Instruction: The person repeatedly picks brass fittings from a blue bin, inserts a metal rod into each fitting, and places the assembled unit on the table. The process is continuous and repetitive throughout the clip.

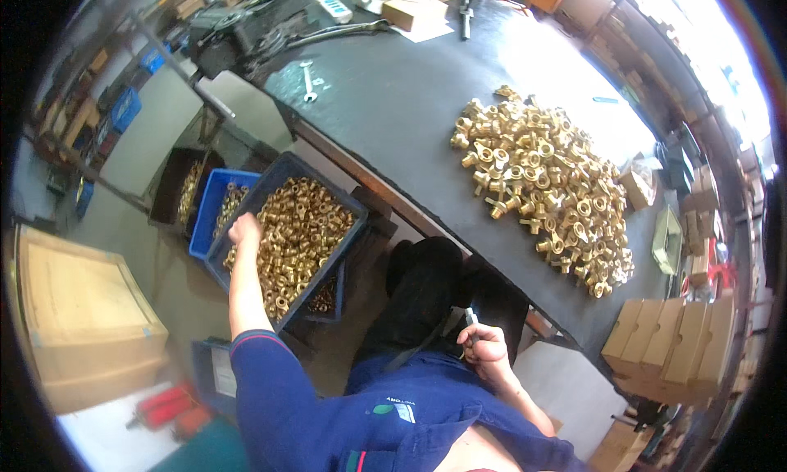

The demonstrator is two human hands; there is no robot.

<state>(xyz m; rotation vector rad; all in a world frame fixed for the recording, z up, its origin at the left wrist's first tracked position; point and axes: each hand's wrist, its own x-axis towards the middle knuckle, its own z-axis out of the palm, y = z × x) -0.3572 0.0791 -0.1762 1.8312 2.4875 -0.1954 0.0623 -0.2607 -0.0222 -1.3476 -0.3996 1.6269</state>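
Observation:
My left hand [245,228] is at the left rim of a dark grey bin [348,257] full of small brass fittings [297,241], beside a blue bin [199,241] of small silver-coloured parts [232,200]. Its fingers look curled in, and what they hold, if anything, is hidden. Close to my lap, my right hand [485,346] is closed around a short silver metal piece [470,316], whose end sticks up past the fingers. A big heap of brass fittings with flat winged tops [548,183] lies on the dark workbench [385,103] to the right.
A wrench [308,82] lies on the bench, with larger tools [336,34] toward the back. Small cardboard boxes [668,341] stand near the bench's right end. A wooden crate [86,308] is at far left. A dark bin [187,185] with brass parts sits beyond the blue one.

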